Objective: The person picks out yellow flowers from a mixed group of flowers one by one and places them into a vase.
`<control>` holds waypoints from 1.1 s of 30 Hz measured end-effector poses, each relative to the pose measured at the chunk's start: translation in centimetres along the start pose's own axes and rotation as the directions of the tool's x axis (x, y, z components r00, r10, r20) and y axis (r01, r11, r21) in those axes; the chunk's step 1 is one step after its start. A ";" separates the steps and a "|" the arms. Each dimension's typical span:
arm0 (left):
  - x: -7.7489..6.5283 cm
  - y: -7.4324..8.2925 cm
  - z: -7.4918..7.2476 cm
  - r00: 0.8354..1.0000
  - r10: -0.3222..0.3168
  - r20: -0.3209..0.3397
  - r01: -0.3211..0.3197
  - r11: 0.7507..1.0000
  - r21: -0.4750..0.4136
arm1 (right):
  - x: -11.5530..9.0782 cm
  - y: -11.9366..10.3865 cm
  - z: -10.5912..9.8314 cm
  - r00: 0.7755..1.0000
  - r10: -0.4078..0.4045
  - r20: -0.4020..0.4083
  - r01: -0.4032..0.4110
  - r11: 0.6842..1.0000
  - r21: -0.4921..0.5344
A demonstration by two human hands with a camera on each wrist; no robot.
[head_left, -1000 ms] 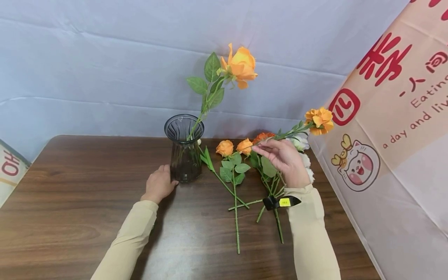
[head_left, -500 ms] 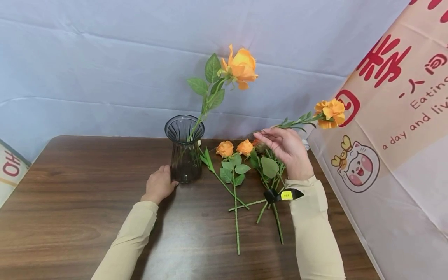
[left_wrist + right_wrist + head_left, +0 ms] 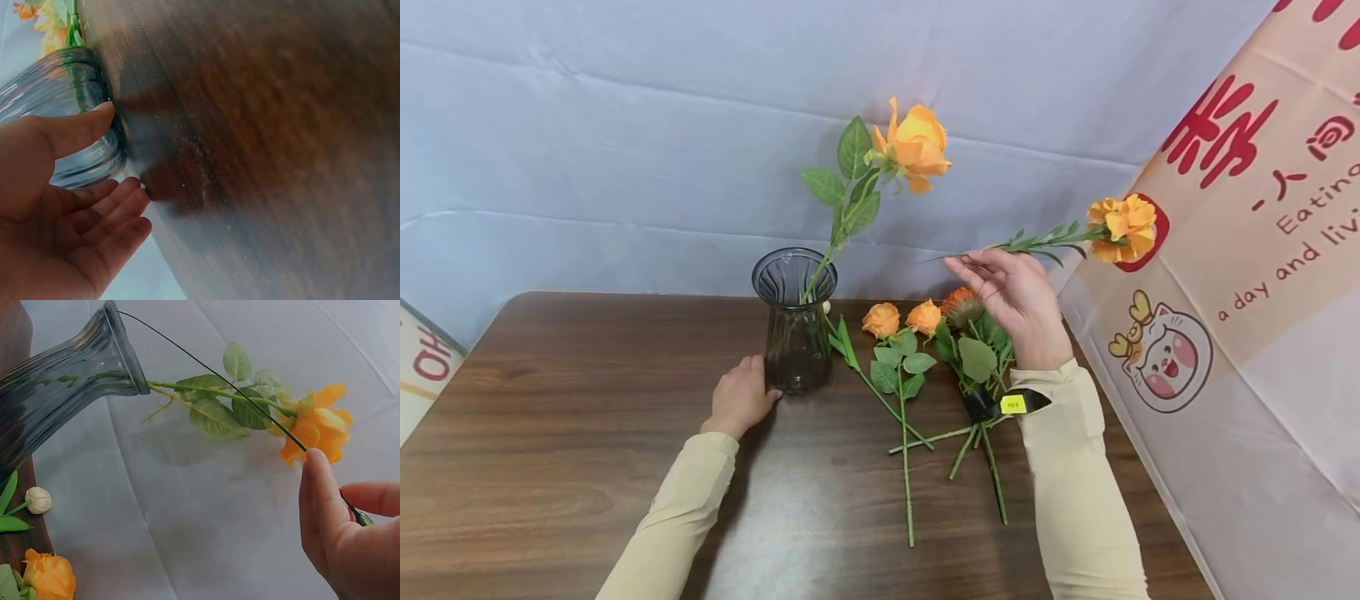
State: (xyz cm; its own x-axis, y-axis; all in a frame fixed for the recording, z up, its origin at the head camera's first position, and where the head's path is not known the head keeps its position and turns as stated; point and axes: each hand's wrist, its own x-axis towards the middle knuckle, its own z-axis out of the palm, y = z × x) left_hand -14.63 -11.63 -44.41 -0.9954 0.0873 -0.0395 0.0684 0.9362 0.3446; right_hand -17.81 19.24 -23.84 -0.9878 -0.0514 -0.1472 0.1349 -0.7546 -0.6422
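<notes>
A dark clear glass vase (image 3: 797,354) stands upright on the table, a large orange rose (image 3: 916,146) leaning to the right out of its mouth. My left hand (image 3: 741,396) holds the vase low on its left side; in the left wrist view, the thumb and fingers (image 3: 119,209) lie about its base. Above the table's back right, my right hand (image 3: 1018,304) pinches the thin green stem of an orange carnation (image 3: 1122,228). The bloom points right, and the stem's bare end points left toward the vase. The right wrist view shows that stem (image 3: 275,422) crossing before the rose.
Several flowers lie right of the vase on the brown wooden table (image 3: 572,433): small orange roses (image 3: 881,320), a red-orange bloom (image 3: 959,303) and a white tulip bud (image 3: 39,500). Their stems cross toward the front. A pale cloth wall (image 3: 625,150) rises behind, a printed banner (image 3: 1247,275) at right.
My right hand has lifted the carnation up and to the right, away from the lying flowers. The left hand and the vase have stayed in place.
</notes>
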 end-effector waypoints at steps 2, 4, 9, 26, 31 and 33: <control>0.0 0.0 0.0 1.000 0.000 -0.001 0.000 1.000 -0.002 | 0.1 0.0 0.3 1.000 -0.009 -0.006 0.009 1.000 0.012; 0.0 0.0 0.0 1.000 -0.002 0.000 0.002 1.000 -0.004 | 0.1 0.0 0.6 1.000 -0.013 -0.007 0.013 1.000 0.021; 0.0 0.0 0.0 1.000 0.000 0.001 0.000 1.000 -0.004 | 0.3 0.0 1.1 1.000 -0.019 0.015 0.020 1.000 -0.003; 0.0 -0.1 0.1 1.000 0.012 -0.001 -0.012 1.000 0.011 | 1.2 2.1 2.6 0.996 -0.048 0.079 0.067 0.962 -0.264; 0.0 -0.1 0.0 1.000 0.014 -0.003 -0.013 1.000 0.010 | 1.3 2.6 2.9 0.991 -0.016 0.136 0.065 0.927 -0.369; 0.0 -0.1 0.0 1.000 0.013 -0.003 -0.013 1.000 0.010 | 1.4 2.7 3.1 0.989 -0.006 0.150 0.069 0.908 -0.413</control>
State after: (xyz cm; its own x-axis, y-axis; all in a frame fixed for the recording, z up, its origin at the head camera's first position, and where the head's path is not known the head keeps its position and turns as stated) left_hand -14.68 -11.72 -44.44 -0.9946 0.0983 -0.0323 0.0819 0.9384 0.3356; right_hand -19.07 15.11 -23.45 -0.9891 -0.1443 -0.0284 0.0871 -0.4188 -0.9039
